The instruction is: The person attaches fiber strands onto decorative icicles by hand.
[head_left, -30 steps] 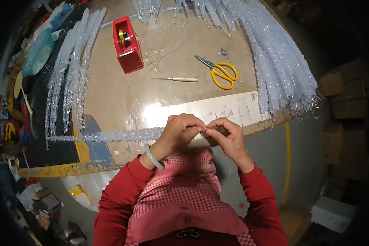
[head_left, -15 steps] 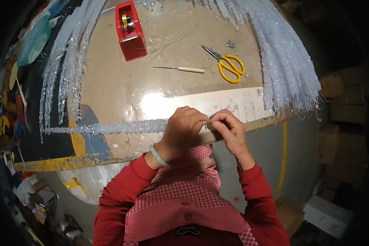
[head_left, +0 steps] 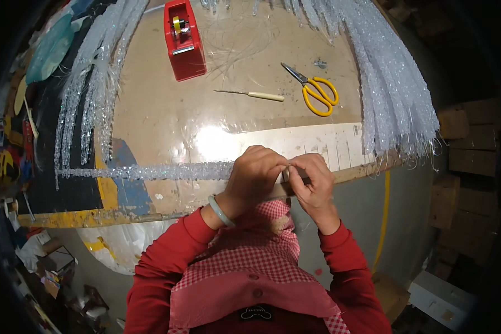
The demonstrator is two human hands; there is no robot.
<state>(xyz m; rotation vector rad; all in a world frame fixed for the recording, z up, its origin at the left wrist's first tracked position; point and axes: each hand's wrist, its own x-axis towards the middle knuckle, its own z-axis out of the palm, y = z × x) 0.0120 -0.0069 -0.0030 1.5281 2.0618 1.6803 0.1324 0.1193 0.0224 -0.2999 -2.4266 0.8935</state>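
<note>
A clear, sparkly strand [head_left: 172, 171] lies along the near side of the table, its right end running under my left hand [head_left: 255, 173]. That hand is closed around the strand's end, thumb and forefinger pinched. My right hand [head_left: 315, 186] meets it fingertip to fingertip, also in a pinch. Whatever sits between the right fingertips is too small to make out. Beneath both hands is a pale board marked with short lines [head_left: 339, 146]. Beyond them lie an awl [head_left: 264, 96] with a cream handle and yellow-handled scissors [head_left: 320, 96].
A red tape dispenser [head_left: 187, 64] stands at the back, beside loose clear threads [head_left: 234, 47]. Sparkly strands hang in a thick bundle at the right [head_left: 395, 89] and a thinner one at the left [head_left: 92, 83]. Cardboard boxes [head_left: 473, 156] are stacked at far right.
The view has shifted slightly, so the tools sit a little farther right. My right fingertips have come closer against the left ones. Both hands keep their pinch.
</note>
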